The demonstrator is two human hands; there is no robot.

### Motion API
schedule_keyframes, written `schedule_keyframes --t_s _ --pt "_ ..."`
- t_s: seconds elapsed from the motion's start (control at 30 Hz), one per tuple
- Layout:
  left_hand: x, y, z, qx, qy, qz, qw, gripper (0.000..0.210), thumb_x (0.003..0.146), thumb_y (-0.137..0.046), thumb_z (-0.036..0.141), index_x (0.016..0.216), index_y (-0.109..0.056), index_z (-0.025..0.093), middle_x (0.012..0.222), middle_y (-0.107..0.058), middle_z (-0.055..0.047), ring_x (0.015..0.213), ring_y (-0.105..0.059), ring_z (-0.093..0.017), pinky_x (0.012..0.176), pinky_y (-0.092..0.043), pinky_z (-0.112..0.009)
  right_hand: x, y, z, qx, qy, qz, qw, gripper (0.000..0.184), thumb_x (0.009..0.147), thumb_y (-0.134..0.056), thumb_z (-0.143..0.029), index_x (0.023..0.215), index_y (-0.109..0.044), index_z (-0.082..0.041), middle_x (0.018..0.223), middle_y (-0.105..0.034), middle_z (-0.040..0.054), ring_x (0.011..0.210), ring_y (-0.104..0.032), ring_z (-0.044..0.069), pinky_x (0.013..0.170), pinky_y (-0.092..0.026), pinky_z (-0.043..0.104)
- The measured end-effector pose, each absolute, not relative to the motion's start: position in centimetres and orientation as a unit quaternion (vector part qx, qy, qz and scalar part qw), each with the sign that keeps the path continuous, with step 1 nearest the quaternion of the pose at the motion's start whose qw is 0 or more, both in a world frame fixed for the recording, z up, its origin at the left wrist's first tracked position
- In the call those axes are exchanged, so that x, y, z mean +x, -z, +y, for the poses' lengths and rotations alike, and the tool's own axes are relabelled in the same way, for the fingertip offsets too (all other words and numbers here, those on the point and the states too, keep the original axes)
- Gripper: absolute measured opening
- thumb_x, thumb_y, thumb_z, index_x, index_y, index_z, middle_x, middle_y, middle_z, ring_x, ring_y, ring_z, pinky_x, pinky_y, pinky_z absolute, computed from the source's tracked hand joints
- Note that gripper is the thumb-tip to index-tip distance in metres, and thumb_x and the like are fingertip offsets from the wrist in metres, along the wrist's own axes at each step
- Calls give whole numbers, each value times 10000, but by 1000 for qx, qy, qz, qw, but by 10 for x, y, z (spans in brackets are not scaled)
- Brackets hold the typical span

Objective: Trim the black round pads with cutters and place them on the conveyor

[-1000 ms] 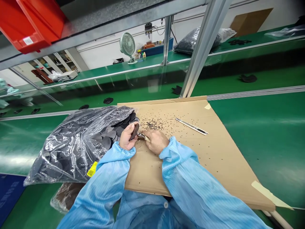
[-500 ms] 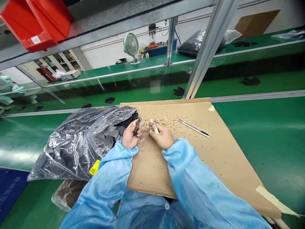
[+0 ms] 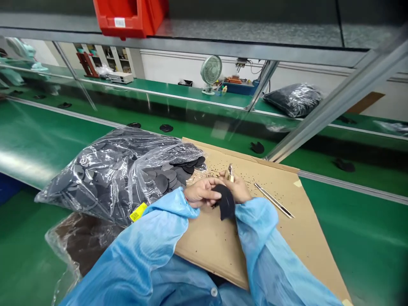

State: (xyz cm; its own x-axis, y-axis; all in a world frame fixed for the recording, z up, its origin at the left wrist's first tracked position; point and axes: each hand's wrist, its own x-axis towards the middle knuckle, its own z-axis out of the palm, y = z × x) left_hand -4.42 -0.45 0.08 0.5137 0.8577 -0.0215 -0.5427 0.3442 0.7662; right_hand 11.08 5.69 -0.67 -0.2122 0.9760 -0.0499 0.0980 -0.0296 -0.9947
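Observation:
My left hand [image 3: 202, 192] pinches a thin, flat black disc [image 3: 226, 203] between thumb and fingers. The disc is rounded along its top and cut away on its lower left side. Right behind it, my right hand [image 3: 241, 189] is closed around a small cream-handled tool [image 3: 230, 173] whose metal tip points up; its exact kind I cannot make out. Part of the right hand's fingers is hidden by the disc. To the left lies an opened clear plastic bag [image 3: 105, 170] full of black discs, several spilling from its mouth. Small black bits dot the cardboard sheet [image 3: 210, 246] under my hands.
A slim snap-off knife [image 3: 274, 200] lies on the cardboard to the right. Beyond the cardboard, a slanting metal post [image 3: 321, 114] rises from the green bench. Overhead, a red bin [image 3: 127, 21] sits at the shelf edge. A brown bagged bundle [image 3: 92, 242] is below the large bag.
My hands have come together, and the black disc has turned so that its flat face shows. The view has swung and levelled, shifting the bench scene rightward.

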Motion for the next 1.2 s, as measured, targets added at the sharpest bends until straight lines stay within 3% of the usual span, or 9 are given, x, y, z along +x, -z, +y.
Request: schedule_keyframes --t_s 0.17,0.3,0.5,0.7,0.97,1.07,1.2 --pt "-49 -3 -9 399 -334 170 837 402 565 -840 254 894 -646 127 622 -628 -26 504 -581 -114 449 -423 -207 64 -10 92 -584 -245 -725 270 166 728 -587 -290 870 -584 -205 815 -651 34 783 -602 203 731 -457 332" --pt "-48 2 -4 366 -372 171 836 370 501 -865 240 787 -667 114 620 -641 -50 544 -605 -145 505 -460 -248 35 -9 118 -613 -186 -739 209 170 740 -625 -309 871 -573 -213 841 -648 85 835 -617 252 732 -446 361" --pt "-46 5 0 356 -412 163 823 370 521 -868 273 780 -658 113 649 -650 -57 566 -641 -166 585 -497 -274 30 0 137 -590 -277 -699 295 167 648 -686 -263 789 -605 -224 712 -618 41 825 -618 253 747 -443 360" --pt "-43 9 3 312 -442 198 818 423 589 -838 277 921 -620 132 694 -663 -65 590 -663 -198 601 -529 -316 75 -10 118 -597 -356 -605 388 297 658 -618 -350 899 -582 -179 702 -593 1 618 -579 164 618 -475 313" --pt "-34 10 10 220 -613 352 672 368 632 -805 250 925 -616 131 791 -681 -71 672 -658 -169 573 -513 -254 116 -8 46 -447 -473 -408 641 378 612 -715 -373 896 -539 -196 739 -546 -24 619 -540 120 605 -476 274" --pt "-32 9 8 267 -617 350 652 455 590 -833 239 987 -633 145 867 -689 -57 730 -647 -158 611 -517 -255 109 6 29 -450 -447 -410 655 357 632 -707 -368 901 -560 -186 752 -561 -13 648 -542 126 635 -479 280" --pt "-32 9 7 296 -649 380 589 466 594 -830 299 997 -655 140 922 -699 -60 763 -640 -167 621 -510 -266 103 19 18 -422 -446 -533 582 269 705 -670 -364 896 -594 -191 795 -620 15 713 -569 157 706 -488 311"
